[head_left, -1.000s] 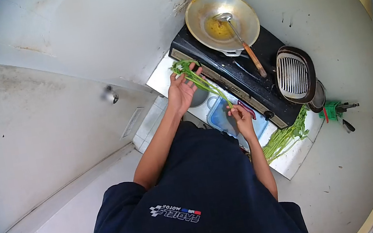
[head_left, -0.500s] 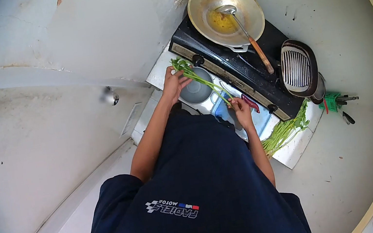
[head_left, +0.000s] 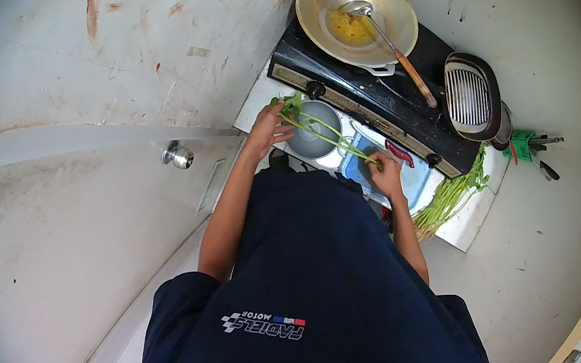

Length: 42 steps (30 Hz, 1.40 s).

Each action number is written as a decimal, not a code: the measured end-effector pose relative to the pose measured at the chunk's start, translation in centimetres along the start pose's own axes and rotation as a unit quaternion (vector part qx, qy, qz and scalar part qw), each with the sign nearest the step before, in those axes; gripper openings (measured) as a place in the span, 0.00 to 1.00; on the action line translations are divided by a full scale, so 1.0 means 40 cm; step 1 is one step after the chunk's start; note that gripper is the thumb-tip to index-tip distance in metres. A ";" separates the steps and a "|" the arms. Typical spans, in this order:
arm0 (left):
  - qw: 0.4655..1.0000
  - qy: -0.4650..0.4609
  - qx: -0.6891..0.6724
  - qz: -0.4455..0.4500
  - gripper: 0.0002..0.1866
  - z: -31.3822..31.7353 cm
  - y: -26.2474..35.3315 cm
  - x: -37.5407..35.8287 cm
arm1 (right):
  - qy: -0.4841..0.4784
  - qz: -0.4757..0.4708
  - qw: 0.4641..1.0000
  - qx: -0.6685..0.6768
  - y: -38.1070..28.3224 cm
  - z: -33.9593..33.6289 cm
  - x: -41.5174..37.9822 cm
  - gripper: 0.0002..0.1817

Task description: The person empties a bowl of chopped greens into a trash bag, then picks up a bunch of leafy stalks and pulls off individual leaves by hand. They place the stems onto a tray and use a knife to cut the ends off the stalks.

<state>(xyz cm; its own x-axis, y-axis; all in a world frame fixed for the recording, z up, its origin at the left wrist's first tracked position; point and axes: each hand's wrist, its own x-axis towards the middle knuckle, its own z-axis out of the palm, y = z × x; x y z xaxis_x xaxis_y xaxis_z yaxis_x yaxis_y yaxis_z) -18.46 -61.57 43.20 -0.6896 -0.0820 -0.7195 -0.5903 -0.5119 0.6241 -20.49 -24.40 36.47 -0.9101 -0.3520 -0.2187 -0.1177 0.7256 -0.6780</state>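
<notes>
A few long leafy green stalks [head_left: 329,138] stretch between my two hands. My left hand [head_left: 270,129] is at their leafy end, thumb and finger against the leaves and the other fingers held out over the rim of a grey pot [head_left: 310,149]. Pinched in my right hand [head_left: 387,177] are the lower stem ends, above a blue tray [head_left: 417,179]. Beside the right hand lies a knife with a dark red handle [head_left: 399,153]. A bundle of the same greens [head_left: 451,202] rests right of the tray.
A black stove [head_left: 370,103] runs behind the pot and tray. On it stand a wok [head_left: 314,24] with yellow oil, a wooden-handled spatula [head_left: 411,73], and a ridged grill pan [head_left: 467,98]. A green utensil basket [head_left: 521,144] hangs at the right wall. A door knob [head_left: 179,155] is at left.
The view has shifted slightly. Both hands still have the stalks; my left hand's fingers are stretched a little further, and the leaves have turned beside its thumb.
</notes>
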 end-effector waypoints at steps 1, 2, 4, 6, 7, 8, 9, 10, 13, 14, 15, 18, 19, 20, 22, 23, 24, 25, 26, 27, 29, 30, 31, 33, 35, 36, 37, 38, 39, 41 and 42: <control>1.000 -0.007 0.006 0.003 0.29 -0.011 -0.002 0.003 | -0.003 -0.008 1.000 -0.009 -0.007 0.002 -0.003 0.07; 1.000 -0.014 0.013 0.006 0.29 -0.024 -0.005 0.007 | -0.006 -0.017 1.000 -0.018 -0.014 0.005 -0.007 0.06; 1.000 -0.018 0.019 0.009 0.28 -0.036 -0.004 0.000 | -0.009 0.009 0.999 -0.042 -0.012 0.022 -0.015 0.06; 1.000 -0.013 0.020 0.008 0.26 -0.044 -0.009 -0.012 | -0.013 0.033 0.997 -0.065 -0.017 0.034 -0.021 0.07; 1.000 -0.018 0.005 0.007 0.25 -0.049 -0.014 -0.016 | -0.016 0.044 0.996 -0.077 -0.023 0.037 -0.023 0.07; 1.000 -0.023 -0.009 0.006 0.25 -0.055 -0.020 -0.021 | -0.018 0.056 0.994 -0.089 -0.028 0.040 -0.026 0.07; 0.999 -0.028 -0.023 0.006 0.24 -0.059 -0.025 -0.025 | -0.010 0.061 0.993 -0.101 -0.026 0.047 -0.028 0.08; 0.999 -0.028 -0.026 0.001 0.23 -0.063 -0.030 -0.029 | -0.002 0.065 0.991 -0.113 -0.026 0.055 -0.030 0.08; 0.999 -0.029 -0.035 -0.012 0.22 -0.082 -0.051 -0.033 | -0.015 0.042 0.981 -0.191 -0.038 0.058 -0.036 0.11; 0.999 -0.032 -0.038 -0.016 0.21 -0.090 -0.063 -0.030 | -0.026 0.028 0.974 -0.223 -0.046 0.059 -0.038 0.12; 0.998 -0.036 -0.041 -0.019 0.21 -0.098 -0.075 -0.023 | -0.023 0.029 0.973 -0.228 -0.057 0.062 -0.038 0.13; 0.997 -0.049 -0.061 -0.011 0.19 -0.111 -0.105 -0.007 | -0.019 0.025 0.973 -0.230 -0.090 0.071 -0.037 0.15; 0.997 -0.053 -0.064 -0.007 0.18 -0.113 -0.110 -0.003 | -0.020 0.019 0.974 -0.224 -0.100 0.075 -0.033 0.16; 0.996 -0.057 -0.067 -0.004 0.17 -0.114 -0.114 0.001 | -0.021 0.014 0.976 -0.218 -0.111 0.080 -0.030 0.17; 0.996 -0.063 -0.070 0.001 0.16 -0.113 -0.114 0.005 | -0.005 -0.013 0.977 -0.211 -0.137 0.099 -0.028 0.18; 0.996 -0.064 -0.070 0.002 0.15 -0.112 -0.115 0.007 | 0.003 -0.025 0.978 -0.208 -0.151 0.112 -0.027 0.19; 0.995 -0.066 -0.070 0.002 0.14 -0.111 -0.116 0.009 | 0.003 -0.029 0.983 -0.180 -0.176 0.125 -0.023 0.19; 0.995 -0.070 -0.066 0.003 0.14 -0.106 -0.108 0.003 | 0.004 -0.033 0.988 -0.153 -0.205 0.138 -0.015 0.19; 0.995 -0.077 -0.060 0.002 0.14 -0.104 -0.102 -0.003 | 0.006 -0.033 0.992 -0.125 -0.232 0.148 -0.015 0.19; 0.995 -0.080 -0.057 0.002 0.13 -0.101 -0.096 -0.009 | -0.004 -0.026 0.993 -0.115 -0.248 0.154 -0.009 0.18; 0.994 -0.087 -0.069 0.006 0.13 -0.090 -0.084 -0.021 | -0.023 -0.013 0.995 -0.095 -0.277 0.158 -0.002 0.16; 0.993 -0.091 -0.075 0.009 0.13 -0.083 -0.076 -0.027 | -0.027 -0.004 0.997 -0.071 -0.289 0.156 -0.001 0.15; 0.992 -0.099 -0.081 0.010 0.13 -0.076 -0.067 -0.033 | -0.027 -0.011 0.997 -0.076 -0.297 0.154 -0.002 0.15; 0.989 -0.116 -0.093 0.012 0.12 -0.064 -0.052 -0.042 | -0.026 -0.027 0.996 -0.085 -0.307 0.153 -0.004 0.16; 0.985 -0.135 -0.103 0.017 0.11 -0.054 -0.040 -0.047 | -0.026 -0.029 0.997 -0.069 -0.298 0.155 -0.005 0.17; 0.983 -0.145 -0.108 0.019 0.11 -0.050 -0.035 -0.049 | -0.026 -0.030 0.997 -0.061 -0.302 0.151 -0.007 0.17; 0.983 -0.145 -0.111 0.020 0.10 -0.046 -0.029 -0.051 | -0.015 -0.018 0.998 -0.057 -0.305 0.148 -0.009 0.17; 0.983 -0.145 -0.114 0.021 0.10 -0.042 -0.022 -0.053 | -0.004 -0.007 0.999 -0.054 -0.309 0.144 -0.010 0.17; 0.982 -0.145 -0.117 0.022 0.09 -0.039 -0.019 -0.053 | 0.007 0.004 0.999 -0.050 -0.313 0.140 -0.011 0.16; 0.984 -0.141 -0.108 0.023 0.09 -0.039 -0.012 -0.051 | 0.004 0.001 0.998 -0.066 -0.291 0.145 -0.012 0.15; 0.984 -0.140 -0.104 0.023 0.08 -0.038 -0.009 -0.052 | 0.002 0.000 0.997 -0.074 -0.287 0.142 -0.015 0.14</control>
<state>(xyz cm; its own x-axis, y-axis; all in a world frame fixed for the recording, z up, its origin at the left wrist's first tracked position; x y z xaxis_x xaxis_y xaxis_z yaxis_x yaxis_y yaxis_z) -16.17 -62.54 44.02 -0.8194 0.1140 -0.5617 -0.4769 -0.6791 0.5580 -16.35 -35.88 40.41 -0.9119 -0.3499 -0.2145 -0.1754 0.8048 -0.5671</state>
